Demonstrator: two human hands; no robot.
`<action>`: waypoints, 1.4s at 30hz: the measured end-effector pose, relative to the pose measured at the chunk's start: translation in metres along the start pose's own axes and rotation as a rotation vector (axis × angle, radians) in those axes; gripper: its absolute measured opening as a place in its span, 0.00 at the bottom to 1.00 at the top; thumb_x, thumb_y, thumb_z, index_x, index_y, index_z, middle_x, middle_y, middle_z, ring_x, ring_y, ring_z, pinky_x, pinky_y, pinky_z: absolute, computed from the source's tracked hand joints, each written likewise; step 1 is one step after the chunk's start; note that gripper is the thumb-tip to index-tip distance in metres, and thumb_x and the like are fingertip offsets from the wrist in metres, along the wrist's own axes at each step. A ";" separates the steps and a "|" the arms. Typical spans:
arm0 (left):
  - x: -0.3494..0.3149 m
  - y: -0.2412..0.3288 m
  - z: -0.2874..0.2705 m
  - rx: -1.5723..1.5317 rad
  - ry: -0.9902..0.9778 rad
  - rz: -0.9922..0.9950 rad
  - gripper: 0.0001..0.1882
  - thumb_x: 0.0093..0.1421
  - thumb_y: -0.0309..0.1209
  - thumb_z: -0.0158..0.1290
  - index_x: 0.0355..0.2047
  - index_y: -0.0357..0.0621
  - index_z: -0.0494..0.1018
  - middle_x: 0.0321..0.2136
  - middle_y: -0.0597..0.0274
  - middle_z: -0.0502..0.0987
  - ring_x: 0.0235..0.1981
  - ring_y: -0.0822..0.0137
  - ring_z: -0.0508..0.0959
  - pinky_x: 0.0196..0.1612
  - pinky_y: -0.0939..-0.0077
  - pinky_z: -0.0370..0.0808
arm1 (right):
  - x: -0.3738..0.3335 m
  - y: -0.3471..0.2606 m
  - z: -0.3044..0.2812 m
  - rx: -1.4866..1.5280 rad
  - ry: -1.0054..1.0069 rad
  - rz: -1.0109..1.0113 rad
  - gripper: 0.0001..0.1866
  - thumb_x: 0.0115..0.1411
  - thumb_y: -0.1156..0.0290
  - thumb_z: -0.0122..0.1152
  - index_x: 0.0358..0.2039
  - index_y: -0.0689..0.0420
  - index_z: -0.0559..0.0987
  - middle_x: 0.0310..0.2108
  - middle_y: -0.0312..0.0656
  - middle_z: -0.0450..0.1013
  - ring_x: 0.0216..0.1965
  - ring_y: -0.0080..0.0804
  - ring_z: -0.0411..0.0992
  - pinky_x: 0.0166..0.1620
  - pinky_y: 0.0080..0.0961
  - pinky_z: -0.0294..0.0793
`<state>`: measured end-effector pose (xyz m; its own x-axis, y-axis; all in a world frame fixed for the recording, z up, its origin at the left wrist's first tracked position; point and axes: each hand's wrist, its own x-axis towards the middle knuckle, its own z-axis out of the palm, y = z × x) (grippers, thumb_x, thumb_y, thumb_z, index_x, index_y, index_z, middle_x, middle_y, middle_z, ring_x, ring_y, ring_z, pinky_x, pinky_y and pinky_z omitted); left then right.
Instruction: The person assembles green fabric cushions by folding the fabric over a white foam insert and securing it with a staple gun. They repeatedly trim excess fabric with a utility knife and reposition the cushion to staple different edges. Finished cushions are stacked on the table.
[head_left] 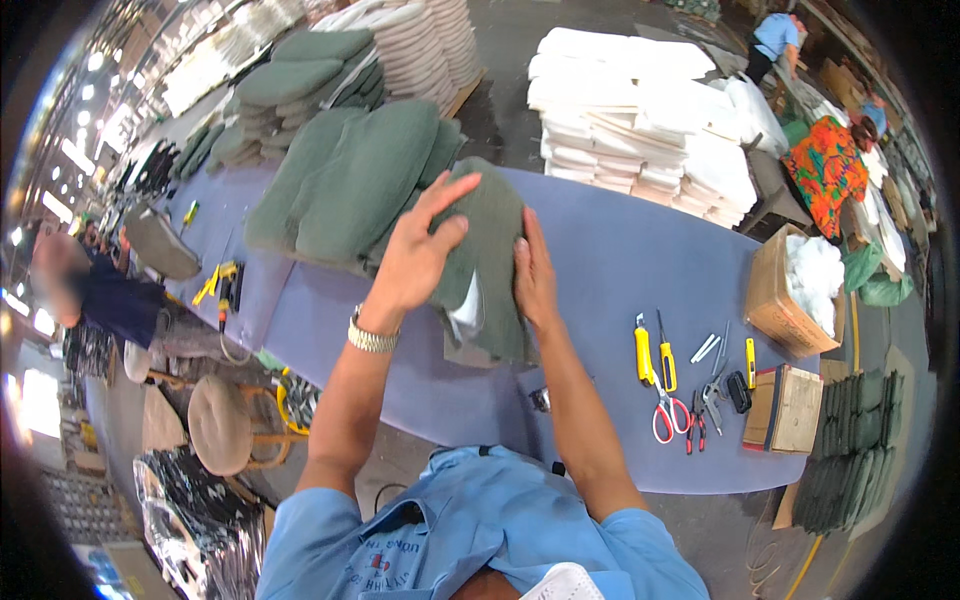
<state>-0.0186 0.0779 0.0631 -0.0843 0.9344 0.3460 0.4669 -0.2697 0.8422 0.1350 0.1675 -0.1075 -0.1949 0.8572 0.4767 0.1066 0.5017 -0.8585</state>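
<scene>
A dark green fabric-covered cushion (485,225) is in front of me, tilted, with a white patch (468,308) showing near its lower part. My left hand (415,250) lies against its left side, thumb and forefinger stretched apart over the fabric. Along the right edge runs my right hand (536,270), its thumb on the near face and its fingers at the side, pressing that edge. The underside of the cushion is hidden. Just beyond my left hand, more green cushions (365,185) are piled on the blue-grey table (600,300).
To the right lie a yellow cutter (642,350), red-handled scissors (670,410), pliers (697,425) and a screwdriver (666,350). A carton of white stuffing (815,280) and a smaller box (783,408) stand there. White pads (630,110) are stacked beyond the table. A co-worker (105,290) stands left.
</scene>
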 end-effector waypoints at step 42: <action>-0.427 -0.215 0.023 -1.090 0.514 -1.437 0.22 0.71 0.46 0.47 0.47 0.40 0.76 0.30 0.58 0.82 0.22 0.66 0.82 0.14 0.75 0.79 | -0.070 -0.013 -0.107 -0.019 -0.354 0.612 0.24 0.76 0.52 0.48 0.54 0.58 0.82 0.30 0.32 0.73 0.29 0.19 0.69 0.32 0.19 0.70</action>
<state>-0.0627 -0.2575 -0.2754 -0.1701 0.4572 -0.8729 -0.8670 0.3515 0.3531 0.2517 0.1137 -0.1093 -0.3997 0.8981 -0.1833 0.3143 -0.0536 -0.9478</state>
